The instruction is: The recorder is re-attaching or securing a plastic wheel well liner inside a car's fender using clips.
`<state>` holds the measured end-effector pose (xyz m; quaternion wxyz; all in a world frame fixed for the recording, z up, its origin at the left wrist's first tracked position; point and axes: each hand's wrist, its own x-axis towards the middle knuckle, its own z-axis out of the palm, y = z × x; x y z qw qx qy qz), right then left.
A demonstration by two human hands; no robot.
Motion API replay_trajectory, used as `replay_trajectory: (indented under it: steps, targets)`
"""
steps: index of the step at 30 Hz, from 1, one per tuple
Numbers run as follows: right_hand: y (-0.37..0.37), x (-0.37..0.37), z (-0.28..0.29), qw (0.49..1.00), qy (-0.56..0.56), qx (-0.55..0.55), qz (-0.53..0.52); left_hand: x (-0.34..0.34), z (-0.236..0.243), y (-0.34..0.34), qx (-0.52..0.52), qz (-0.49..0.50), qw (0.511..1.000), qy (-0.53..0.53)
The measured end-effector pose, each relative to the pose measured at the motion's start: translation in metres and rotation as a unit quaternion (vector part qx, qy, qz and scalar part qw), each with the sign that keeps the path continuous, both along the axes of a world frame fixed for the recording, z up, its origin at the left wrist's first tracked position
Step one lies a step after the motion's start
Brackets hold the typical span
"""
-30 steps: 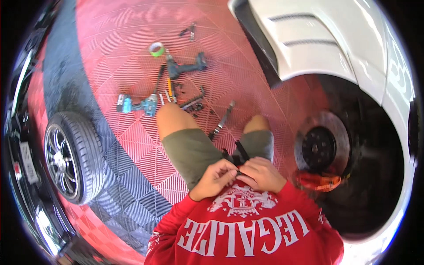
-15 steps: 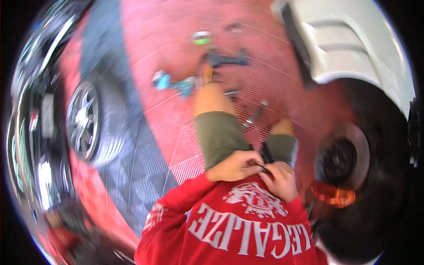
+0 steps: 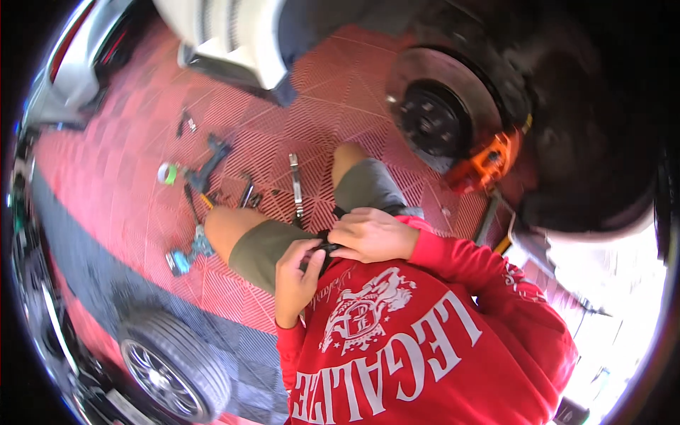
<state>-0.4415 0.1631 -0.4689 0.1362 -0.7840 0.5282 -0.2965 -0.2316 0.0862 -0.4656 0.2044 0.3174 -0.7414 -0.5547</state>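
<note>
In front of the red sweatshirt (image 3: 382,283), over my lap, both hands are closed on a small black, soft-looking thing. My left hand (image 3: 296,275) pinches one side of it. From the other side, my right hand (image 3: 372,235) grips with bent fingers. The black thing (image 3: 329,248) is mostly covered by my fingers, so its exact kind is unclear. Beyond my knees, a long silver-and-black tool (image 3: 295,188) lies on the floor. A dark blue cordless power tool (image 3: 211,161) and a teal one (image 3: 190,253) lie farther left.
At the right, a bare brake disc (image 3: 397,74) with an orange caliper (image 3: 489,164) sits in the wheel well. A wheel with its tyre (image 3: 191,361) stands at lower left. White bodywork (image 3: 241,35) is ahead. A green-and-white roll (image 3: 167,173) lies on the red tiled floor (image 3: 106,166).
My view has swung to the right, bringing the brake disc and caliper nearer the middle and shifting the tools and wheel left. Both hands still hold the black thing.
</note>
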Motion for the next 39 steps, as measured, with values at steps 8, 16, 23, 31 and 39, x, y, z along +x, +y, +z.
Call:
replay_trajectory:
  steps: [8,16,23,31,39]
  targets:
    - [0.038,0.006,-0.020,0.986,-0.119,-0.042,-0.108,-0.028,0.000,-0.007,-0.068,-0.128,0.986,-0.082]
    - [0.039,0.007,-0.023,0.979,-0.118,-0.081,-0.141,-0.039,0.008,-0.012,-0.029,-0.137,0.985,-0.099]
    - [0.031,-0.001,-0.019,0.979,-0.140,-0.077,-0.129,-0.047,0.010,-0.007,-0.109,-0.099,0.988,-0.053]
    - [0.032,-0.008,-0.020,0.974,-0.180,-0.075,-0.116,-0.059,0.021,-0.001,-0.192,-0.094,0.976,-0.034]
    - [0.038,-0.011,-0.022,0.970,-0.189,-0.106,-0.109,-0.057,0.019,0.008,-0.076,-0.068,0.992,-0.073]
